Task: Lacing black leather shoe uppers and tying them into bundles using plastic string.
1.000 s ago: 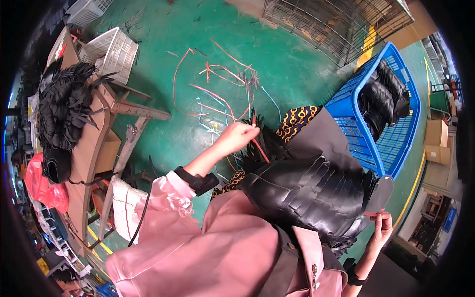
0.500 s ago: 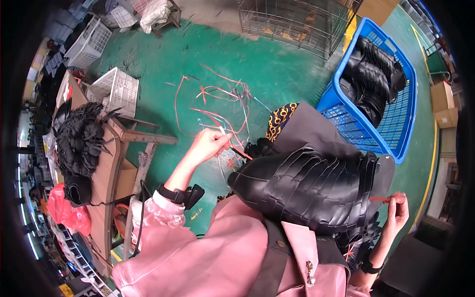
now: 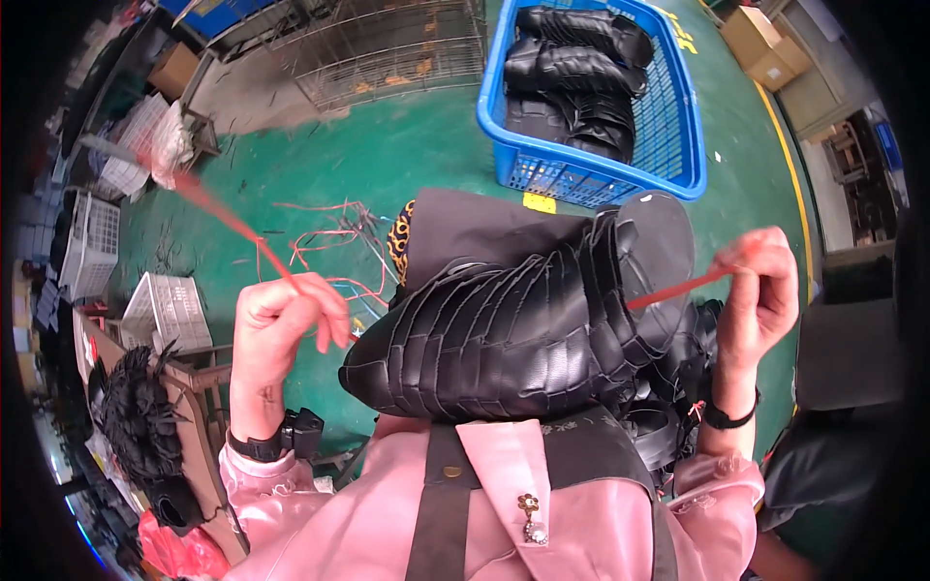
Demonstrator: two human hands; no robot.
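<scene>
A bundle of black woven leather shoe uppers (image 3: 484, 358) lies across my lap, its rounded toe end toward my left. Closed fingers of my left hand (image 3: 276, 324) hold a red tie strip (image 3: 223, 213) left of that toe end. This strip stretches up and leftward, smeared by motion, with a pale far end. Near the open end of the bundle, my right hand (image 3: 760, 290) pinches another length of red strip (image 3: 673, 288), drawn out from the uppers. Whether both lengths are one strip is hidden. A dark grey cloth (image 3: 475, 228) lies beneath and beyond the bundle.
Beyond my lap stands a blue plastic basket (image 3: 581, 160) holding more black uppers. Red and pale strips (image 3: 329, 237) litter the green floor. To the left are a white crate (image 3: 174, 310) and a bench piled with black strips (image 3: 140, 416). A wire cage (image 3: 387, 68) stands farther back.
My view has turned right, bringing the basket toward the middle. My left hand has lifted away from the toe end, swinging its red strip upward. The right hand is raised, still pinching its strip.
</scene>
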